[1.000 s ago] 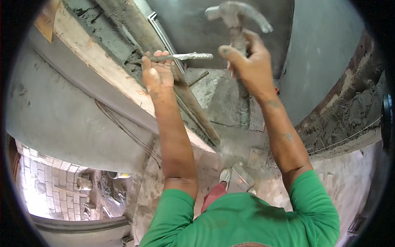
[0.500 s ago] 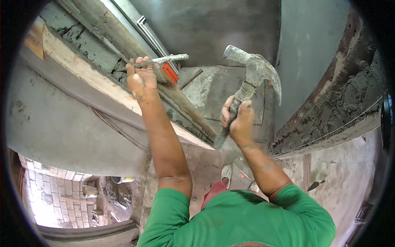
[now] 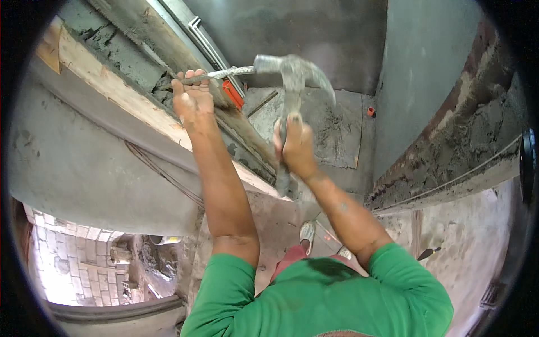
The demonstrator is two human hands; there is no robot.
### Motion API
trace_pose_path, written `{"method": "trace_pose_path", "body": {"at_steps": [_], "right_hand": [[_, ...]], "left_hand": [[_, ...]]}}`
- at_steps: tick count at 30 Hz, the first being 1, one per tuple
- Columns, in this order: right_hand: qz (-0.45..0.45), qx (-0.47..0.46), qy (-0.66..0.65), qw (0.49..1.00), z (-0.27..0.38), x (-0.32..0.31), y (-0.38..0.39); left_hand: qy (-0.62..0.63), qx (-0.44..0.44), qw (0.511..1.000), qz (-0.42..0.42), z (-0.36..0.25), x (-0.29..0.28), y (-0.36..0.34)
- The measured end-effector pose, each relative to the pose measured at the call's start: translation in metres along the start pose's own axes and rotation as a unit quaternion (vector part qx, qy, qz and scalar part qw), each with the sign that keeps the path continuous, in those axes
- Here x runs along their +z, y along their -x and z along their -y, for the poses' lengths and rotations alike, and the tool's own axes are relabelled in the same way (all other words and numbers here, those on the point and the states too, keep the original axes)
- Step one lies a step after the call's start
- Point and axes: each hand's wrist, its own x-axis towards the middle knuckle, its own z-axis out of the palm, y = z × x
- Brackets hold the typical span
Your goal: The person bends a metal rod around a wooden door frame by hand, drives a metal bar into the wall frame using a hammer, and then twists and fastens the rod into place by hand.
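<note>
the hammer [image 3: 292, 76] head now meets the outer end of the steel chisel [image 3: 224, 73]; a second ago it was raised, so a blow is landing. the right hand [image 3: 295, 147] is wrapped tight on the handle. the left hand [image 3: 192, 98] grips the chisel, its tip in the mortar joint above the wooden plank [image 3: 112, 90], beside an orange block [image 3: 232, 94].

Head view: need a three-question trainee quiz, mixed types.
1. True or false: the hammer head meets the end of the chisel.
2. Which hand grips the chisel? A) left hand B) right hand
3. Fill in: the chisel tip points into the mortar beside a ___ board.

Key: 1 true; 2 A; 3 wooden
</note>
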Motion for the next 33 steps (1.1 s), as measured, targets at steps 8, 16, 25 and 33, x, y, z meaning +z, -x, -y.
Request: {"method": "trace_pose_path", "body": {"at_steps": [8, 16, 25, 33], "right_hand": [[-0.079, -0.141, -0.359, 0.919, -0.016, -0.005, 0.023], [-0.091, -0.057, -0.319, 0.941, -0.005, -0.012, 0.019], [-0.035, 0.054, -0.076, 0.995, 0.012, -0.008, 0.01], [-0.025, 0.038, -0.007, 0.999, -0.011, 0.006, -0.005]], "left_hand": [[-0.009, 0.002, 1.0, -0.023, 0.001, 0.007, -0.002], [-0.024, 0.014, 0.999, -0.026, -0.003, 0.0, 0.0], [-0.021, 0.017, 0.999, -0.021, -0.006, -0.008, -0.008], [-0.036, 0.015, 0.998, -0.056, -0.005, -0.001, -0.008]]}}
